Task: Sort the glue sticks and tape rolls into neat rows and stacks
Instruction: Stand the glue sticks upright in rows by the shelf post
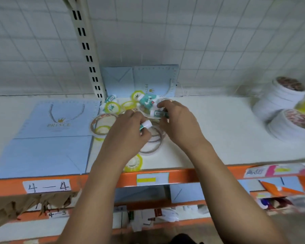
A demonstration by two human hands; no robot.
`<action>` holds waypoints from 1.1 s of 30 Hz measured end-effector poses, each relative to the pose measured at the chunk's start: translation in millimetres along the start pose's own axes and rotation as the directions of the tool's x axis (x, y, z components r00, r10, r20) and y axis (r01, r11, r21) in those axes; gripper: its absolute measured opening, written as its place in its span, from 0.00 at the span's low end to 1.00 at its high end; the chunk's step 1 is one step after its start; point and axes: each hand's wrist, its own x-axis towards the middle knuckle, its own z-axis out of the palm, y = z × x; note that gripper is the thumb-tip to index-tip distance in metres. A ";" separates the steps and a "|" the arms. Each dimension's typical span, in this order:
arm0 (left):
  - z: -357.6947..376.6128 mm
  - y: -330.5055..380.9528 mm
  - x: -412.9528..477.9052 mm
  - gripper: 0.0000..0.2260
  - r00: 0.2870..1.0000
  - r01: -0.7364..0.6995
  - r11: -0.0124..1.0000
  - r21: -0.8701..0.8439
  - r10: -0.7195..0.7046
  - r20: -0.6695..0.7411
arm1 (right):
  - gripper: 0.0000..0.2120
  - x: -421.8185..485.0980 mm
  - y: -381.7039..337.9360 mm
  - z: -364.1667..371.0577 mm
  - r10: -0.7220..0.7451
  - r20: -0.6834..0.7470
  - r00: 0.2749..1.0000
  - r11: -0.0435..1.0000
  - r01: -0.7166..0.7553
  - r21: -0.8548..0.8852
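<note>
Left hand (128, 132) curls round a white-capped teal glue stick (146, 124); right hand (176, 120) pinches a second white-and-teal glue stick (157, 113), probably gathering both for a row, just above jumbled yellow and clear tape rolls (112, 107) on the white shelf (218, 129).

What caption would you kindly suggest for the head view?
Left hand and right hand hold glue sticks over jumbled tape rolls.
</note>
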 end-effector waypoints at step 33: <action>292.9 506.6 40.1 0.08 0.762 -0.518 0.831 -0.202 0.556 0.332 | 0.12 -272.5 448.1 -283.2 0.572 -0.240 0.784 0.811 -0.585 0.017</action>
